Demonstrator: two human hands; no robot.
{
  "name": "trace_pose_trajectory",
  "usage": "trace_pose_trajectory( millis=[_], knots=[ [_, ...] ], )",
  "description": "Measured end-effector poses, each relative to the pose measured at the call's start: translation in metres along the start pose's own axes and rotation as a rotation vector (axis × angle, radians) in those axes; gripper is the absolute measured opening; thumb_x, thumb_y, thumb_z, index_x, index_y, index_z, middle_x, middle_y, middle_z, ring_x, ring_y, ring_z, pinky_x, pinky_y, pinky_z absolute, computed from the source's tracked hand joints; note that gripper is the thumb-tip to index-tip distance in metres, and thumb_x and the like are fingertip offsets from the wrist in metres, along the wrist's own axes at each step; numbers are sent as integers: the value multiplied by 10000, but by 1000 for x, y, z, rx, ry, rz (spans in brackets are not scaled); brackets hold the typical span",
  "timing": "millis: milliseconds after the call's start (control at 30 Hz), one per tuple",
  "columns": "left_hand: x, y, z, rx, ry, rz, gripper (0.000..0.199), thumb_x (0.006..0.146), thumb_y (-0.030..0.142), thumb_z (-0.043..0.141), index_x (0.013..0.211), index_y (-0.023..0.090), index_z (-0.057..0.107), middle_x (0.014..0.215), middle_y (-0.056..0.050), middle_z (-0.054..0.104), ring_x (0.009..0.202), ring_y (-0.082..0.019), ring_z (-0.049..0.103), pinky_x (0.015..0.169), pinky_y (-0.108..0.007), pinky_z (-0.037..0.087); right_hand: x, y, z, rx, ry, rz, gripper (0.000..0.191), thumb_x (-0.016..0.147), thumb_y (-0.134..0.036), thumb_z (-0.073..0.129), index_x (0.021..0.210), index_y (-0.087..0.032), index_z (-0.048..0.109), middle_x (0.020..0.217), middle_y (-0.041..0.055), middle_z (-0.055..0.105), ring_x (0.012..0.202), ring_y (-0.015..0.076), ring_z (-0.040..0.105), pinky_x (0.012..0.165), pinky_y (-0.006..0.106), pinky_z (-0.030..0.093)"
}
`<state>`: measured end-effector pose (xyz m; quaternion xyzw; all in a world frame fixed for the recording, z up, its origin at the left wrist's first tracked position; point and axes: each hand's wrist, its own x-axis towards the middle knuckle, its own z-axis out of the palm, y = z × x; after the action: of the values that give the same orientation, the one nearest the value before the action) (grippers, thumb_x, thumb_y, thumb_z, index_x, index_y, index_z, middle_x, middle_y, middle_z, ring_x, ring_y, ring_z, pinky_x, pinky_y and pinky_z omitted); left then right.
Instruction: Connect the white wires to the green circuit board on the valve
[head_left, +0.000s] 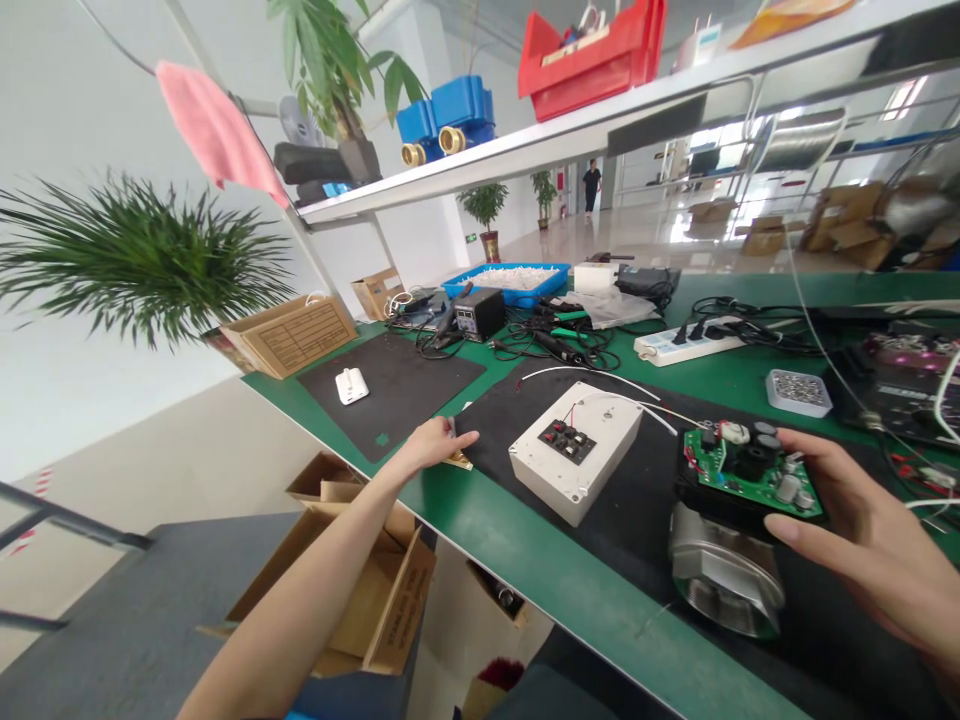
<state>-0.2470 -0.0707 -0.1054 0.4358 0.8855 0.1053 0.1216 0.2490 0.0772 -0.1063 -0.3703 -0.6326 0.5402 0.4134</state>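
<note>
My right hand (862, 530) grips a black housing with a green circuit board (750, 475) in its open top, thumb on the near side and fingers behind. Below the housing is a shiny metal threaded fitting (724, 570), standing on the black mat. Over by the bench's front edge, my left hand (442, 442) has its fingers curled down over a small flat, gold-coloured piece (460, 461), mostly hidden. Between my hands lies a pale box (547, 475) with a black switch panel (568, 441) on top. White wires (600, 372) run behind it towards the circuit board.
A white power strip (686, 342), a tray of small metal parts (799, 392) and tangled cables (555, 345) lie farther back. At left are a white device (351, 386) and a cardboard box (296, 335). An overhead shelf (480, 150) crosses above; open cartons (375, 590) stand below the edge.
</note>
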Motion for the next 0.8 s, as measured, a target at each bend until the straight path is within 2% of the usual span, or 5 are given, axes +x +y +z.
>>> trace_pose_trajectory(
  millis=[200, 300, 400, 567, 800],
  knots=[
    [-17, -14, 14, 7, 115, 192, 604, 992, 667, 508, 1230, 127, 635, 1266, -166, 665, 1214, -293, 627, 1105, -497, 500, -2, -2, 4, 58, -66, -44, 891, 530, -320, 984, 1334, -373, 602, 1416, 41, 672, 1289, 295, 664, 1010, 277, 586],
    [-34, -30, 28, -16, 168, 278, 656, 1045, 603, 265, 1392, 152, 590, 1495, -144, 570, 1404, -272, 534, 1257, -445, 386, -8, -11, 11, 51, -49, -76, 790, 672, -431, 934, 1363, -331, 565, 1472, 94, 614, 1322, 305, 631, 1101, 372, 550],
    [-42, -48, 43, -10, 209, 315, 704, 1027, 626, 248, 1431, 162, 589, 1544, -127, 540, 1427, -307, 528, 1268, -490, 386, -11, -19, 16, 19, -67, -87, 796, 711, -529, 900, 1381, -310, 530, 1491, 124, 571, 1346, 331, 595, 1145, 469, 510],
    [-21, -64, 53, 37, 245, 413, 650, 993, 571, 319, 1401, 178, 638, 1559, -132, 517, 1451, -336, 505, 1270, -559, 359, -10, -21, 16, 55, -123, -71, 835, 719, -520, 906, 1413, -312, 491, 1473, 118, 569, 1299, 321, 616, 1124, 472, 503],
    [18, -56, 39, 40, 222, 520, 546, 951, 475, 355, 1225, 206, 743, 1453, -130, 618, 1409, -331, 552, 1246, -532, 400, -5, -11, 12, 50, -172, -116, 823, 747, -506, 892, 1428, -323, 470, 1492, 106, 557, 1309, 316, 609, 1100, 447, 514]
  ],
)
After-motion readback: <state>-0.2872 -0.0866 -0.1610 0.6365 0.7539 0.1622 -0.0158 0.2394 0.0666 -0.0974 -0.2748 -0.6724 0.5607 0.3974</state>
